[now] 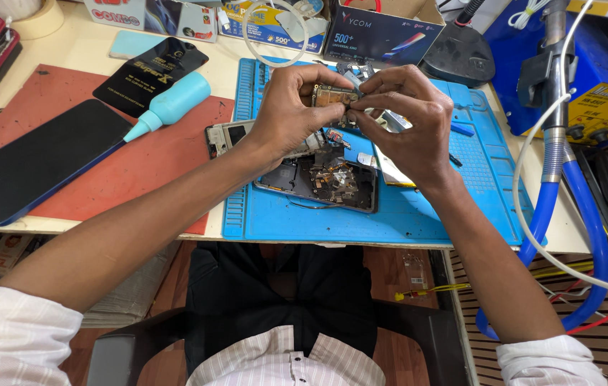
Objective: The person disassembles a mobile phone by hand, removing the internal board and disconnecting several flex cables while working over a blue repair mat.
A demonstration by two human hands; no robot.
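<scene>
I see a busy work table [90, 43] with a blue mat [432, 214] in the middle and a red mat [168, 157] at nine o'clock; boxes [379, 32] stand along the far edge at twelve o'clock. My left hand [290, 107] and my right hand [407, 118] are up over the blue mat; both pinch one small circuit board [334, 95] tight between the fingertips. Under them lies an open phone [318, 182] with its back off and its insides showing; so I think the taking apart is well along, and the board is out; the phone is not put back together yet. A whole dark phone [32, 161] and a light blue squeeze bottle [172, 104] rest on the red mat. The near part of the blue mat at six o'clock is bare, so there is room to put things down; at three o'clock a blue hose [590, 236] and white wires [532, 214] crowd the table edge.
</scene>
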